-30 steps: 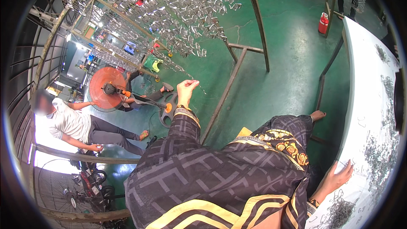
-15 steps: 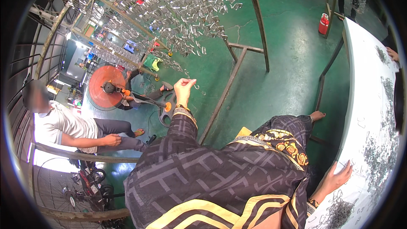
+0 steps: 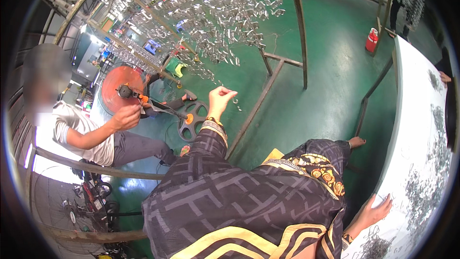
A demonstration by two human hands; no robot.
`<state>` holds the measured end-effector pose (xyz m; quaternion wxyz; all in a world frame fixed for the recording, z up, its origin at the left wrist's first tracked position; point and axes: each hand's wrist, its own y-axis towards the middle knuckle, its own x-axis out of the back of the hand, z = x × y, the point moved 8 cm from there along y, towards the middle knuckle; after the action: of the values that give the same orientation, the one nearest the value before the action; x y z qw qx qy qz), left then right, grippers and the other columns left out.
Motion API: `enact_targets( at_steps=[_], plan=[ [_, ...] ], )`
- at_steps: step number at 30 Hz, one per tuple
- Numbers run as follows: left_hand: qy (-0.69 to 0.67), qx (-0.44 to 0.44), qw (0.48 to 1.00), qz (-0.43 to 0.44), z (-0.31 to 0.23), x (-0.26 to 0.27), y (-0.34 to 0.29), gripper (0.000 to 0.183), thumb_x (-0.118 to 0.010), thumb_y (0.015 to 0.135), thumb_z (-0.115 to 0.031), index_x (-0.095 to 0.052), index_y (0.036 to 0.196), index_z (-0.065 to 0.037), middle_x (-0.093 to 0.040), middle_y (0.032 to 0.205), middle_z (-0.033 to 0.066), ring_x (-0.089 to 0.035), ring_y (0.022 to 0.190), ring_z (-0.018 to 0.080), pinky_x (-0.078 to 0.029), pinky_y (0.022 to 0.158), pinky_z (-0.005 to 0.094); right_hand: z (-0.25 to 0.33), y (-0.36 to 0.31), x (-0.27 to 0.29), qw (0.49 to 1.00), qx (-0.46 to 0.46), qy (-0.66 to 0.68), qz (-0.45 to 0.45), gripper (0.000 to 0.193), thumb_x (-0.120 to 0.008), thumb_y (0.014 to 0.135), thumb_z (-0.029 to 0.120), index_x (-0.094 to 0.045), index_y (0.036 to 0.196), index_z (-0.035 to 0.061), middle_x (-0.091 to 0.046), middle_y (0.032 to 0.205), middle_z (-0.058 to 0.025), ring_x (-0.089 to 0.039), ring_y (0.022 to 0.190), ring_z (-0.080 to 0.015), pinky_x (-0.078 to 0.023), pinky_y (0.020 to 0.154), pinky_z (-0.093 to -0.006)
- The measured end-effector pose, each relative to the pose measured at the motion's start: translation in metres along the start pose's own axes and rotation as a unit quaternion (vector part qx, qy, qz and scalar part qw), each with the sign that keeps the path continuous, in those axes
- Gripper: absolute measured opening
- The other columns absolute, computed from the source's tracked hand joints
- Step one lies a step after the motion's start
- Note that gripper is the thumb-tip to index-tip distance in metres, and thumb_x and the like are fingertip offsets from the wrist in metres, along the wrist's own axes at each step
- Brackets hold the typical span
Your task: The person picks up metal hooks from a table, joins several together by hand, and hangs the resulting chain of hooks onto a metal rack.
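Over green floor (image 3: 330, 43), left hand (image 3: 220, 101) pinches hook (image 3: 235, 100).

Worn on the head, super-wide fisheye, pointing down. Sits real close to the dark patterned clothes (image 3: 239, 182), catches the left hand (image 3: 220, 101) and right hand (image 3: 371, 213) a bit farther out, then stretches over green floor (image 3: 330, 67) to hanging metal pieces (image 3: 225, 29).
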<state>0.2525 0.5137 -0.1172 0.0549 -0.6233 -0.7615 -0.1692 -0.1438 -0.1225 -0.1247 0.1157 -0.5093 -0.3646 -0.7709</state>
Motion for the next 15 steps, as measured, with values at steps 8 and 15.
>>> enact_targets(
  at_steps=[8, 15],
  plan=[
    [-0.031, -0.006, 0.989, 0.141, -0.074, -0.096, -0.006, 0.014, -0.074, 0.081, 0.002, -0.06, 0.078, -0.001, -0.07, 0.083, 0.0098, -0.069, 0.08, 0.0151, -0.057, 0.074, 0.0271, -0.002, 0.001, 0.001, 1.0, -0.008, 0.009, 0.012, 0.055, -0.065, 0.09, 0.032, -0.05, 0.136, 0.0072, -0.045, 0.14, -0.0223, -0.04, 0.132, -0.0378, -0.031, 0.109, -0.0484],
    [-0.079, -0.026, 0.96, 0.268, -0.148, -0.181, -0.033, 0.011, -0.074, 0.081, 0.002, -0.063, 0.082, -0.001, -0.07, 0.083, 0.0077, -0.069, 0.079, 0.0139, -0.057, 0.073, 0.0266, 0.001, -0.001, 0.004, 1.0, -0.013, 0.012, 0.003, 0.055, -0.065, 0.09, 0.032, -0.049, 0.136, 0.0076, -0.045, 0.14, -0.0218, -0.039, 0.132, -0.0375, -0.03, 0.109, -0.0485]
  ],
)
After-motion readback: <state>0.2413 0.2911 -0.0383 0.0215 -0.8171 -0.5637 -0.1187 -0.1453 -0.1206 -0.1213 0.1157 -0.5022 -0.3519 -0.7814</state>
